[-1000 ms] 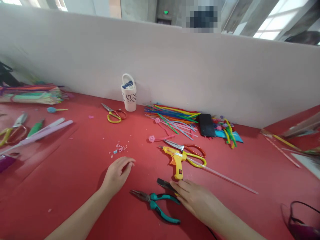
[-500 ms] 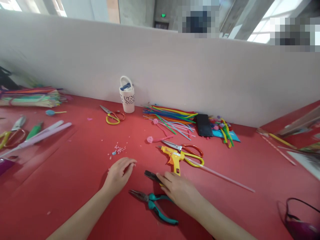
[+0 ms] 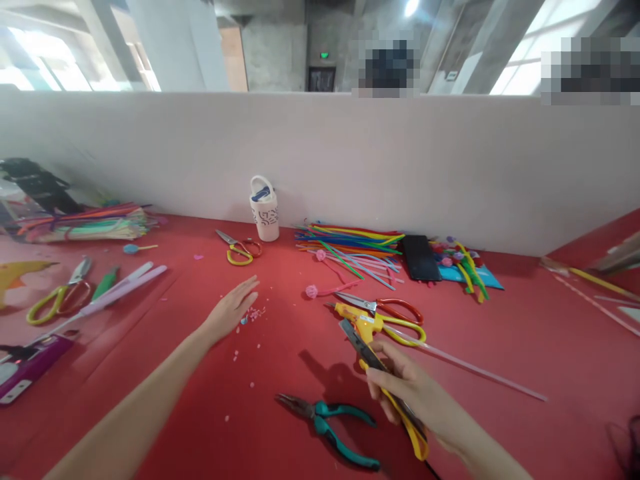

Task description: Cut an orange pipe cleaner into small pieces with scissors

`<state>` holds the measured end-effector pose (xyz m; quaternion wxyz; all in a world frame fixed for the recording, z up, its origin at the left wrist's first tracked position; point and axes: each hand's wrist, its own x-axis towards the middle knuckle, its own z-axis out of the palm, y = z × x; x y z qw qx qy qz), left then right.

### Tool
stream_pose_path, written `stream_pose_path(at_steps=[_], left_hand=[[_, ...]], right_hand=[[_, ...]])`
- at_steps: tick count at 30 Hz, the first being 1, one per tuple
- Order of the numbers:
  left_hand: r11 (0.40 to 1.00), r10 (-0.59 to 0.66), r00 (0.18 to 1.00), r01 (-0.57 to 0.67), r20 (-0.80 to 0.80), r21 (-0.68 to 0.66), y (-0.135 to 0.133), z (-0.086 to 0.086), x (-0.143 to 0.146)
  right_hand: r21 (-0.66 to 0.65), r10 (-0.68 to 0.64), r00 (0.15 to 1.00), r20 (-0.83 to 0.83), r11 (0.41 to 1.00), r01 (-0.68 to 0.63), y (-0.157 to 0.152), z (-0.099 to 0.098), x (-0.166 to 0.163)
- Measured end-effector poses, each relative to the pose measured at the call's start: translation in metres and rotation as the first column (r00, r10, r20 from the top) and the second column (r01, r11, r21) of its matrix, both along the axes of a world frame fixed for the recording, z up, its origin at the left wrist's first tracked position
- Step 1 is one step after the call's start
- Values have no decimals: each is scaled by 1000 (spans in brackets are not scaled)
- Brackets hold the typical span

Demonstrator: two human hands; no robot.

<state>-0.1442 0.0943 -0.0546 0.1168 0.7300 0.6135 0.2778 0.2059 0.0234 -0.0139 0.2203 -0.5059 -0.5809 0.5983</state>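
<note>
My right hand (image 3: 400,383) grips a slim tool (image 3: 383,377) with a dark upper arm and a yellow lower one; it looks like a mini hair straightener. The tool tilts up over the red table, its dark tip near the yellow glue gun (image 3: 364,323). My left hand (image 3: 233,310) is stretched out flat and empty, beside small pink scraps (image 3: 256,313). Teal-handled pliers (image 3: 320,417) lie with their handles apart, left of my right hand. Beyond the glue gun lie scissors (image 3: 370,303) with red and yellow handles.
Coloured pipe cleaners (image 3: 350,237), a black phone (image 3: 421,259) and a white patterned cup (image 3: 266,220) stand or lie along the white partition (image 3: 320,160). More scissors (image 3: 240,250) are by the cup. A purple device (image 3: 37,373) and lilac tool (image 3: 125,290) lie left. A clear glue stick (image 3: 490,370) extends right.
My right hand has lifted the dark-and-yellow tool from the table and brought it rightward, tip up. My left hand has moved away to the left, its fingers straightening. The view has tilted up.
</note>
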Motion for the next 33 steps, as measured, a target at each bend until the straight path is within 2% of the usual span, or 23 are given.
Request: stream_pose_path(at_steps=[2,5,9,13,15,18,20,22,23,24,27,28,30,33], left_hand=[[997,-64,997,62,-45,-38,24,-3,-3],[979,-191,975,180,-115,-98,48,-8,4],[902,-417,890,379,-184,-208,46,-11,25],[793,-596,780,537,-188,-288,3,0,31],[743,-658,732,591,-176,-315,-32,7,24],[703,-700,697,634,-156,-322,-78,14,6],[730,-677,718,625,-163,-276,-86,13,-7],[796,-604,763,565,-230,-216,-71,11,-18],[898,-439,854,411,-280,-155,-56,9,-24],[945,-326,898,305,-295,-114,-40,6,-29],[995,-94,947,85,-308,-41,0,-5,-42],[998,-67,947,56,-314,-42,7,-9,-43],[995,-90,941,70,-327,-72,13,-16,-37],[959,-274,904,233,-328,-160,21,-20,-11]], right_hand=[[-95,-85,993,-78,992,78,-3,2,2],[-145,-202,979,-43,970,193,-7,4,7],[-196,-301,953,39,933,303,-9,2,13],[-222,-307,950,57,924,312,-9,1,13],[-237,-288,957,39,927,289,-10,0,13],[-246,-224,974,39,942,227,-10,-1,13],[-238,-194,979,54,950,202,-8,-1,13],[-237,-208,976,72,947,219,-6,0,10],[-234,-219,973,73,945,230,-6,2,9],[-230,-218,974,69,946,228,-6,4,7],[-220,-168,985,46,960,174,-8,9,6],[-224,-148,988,48,962,155,-10,9,7],[-240,-141,988,68,958,154,-11,8,9],[-237,-161,985,64,956,172,-10,4,6]])
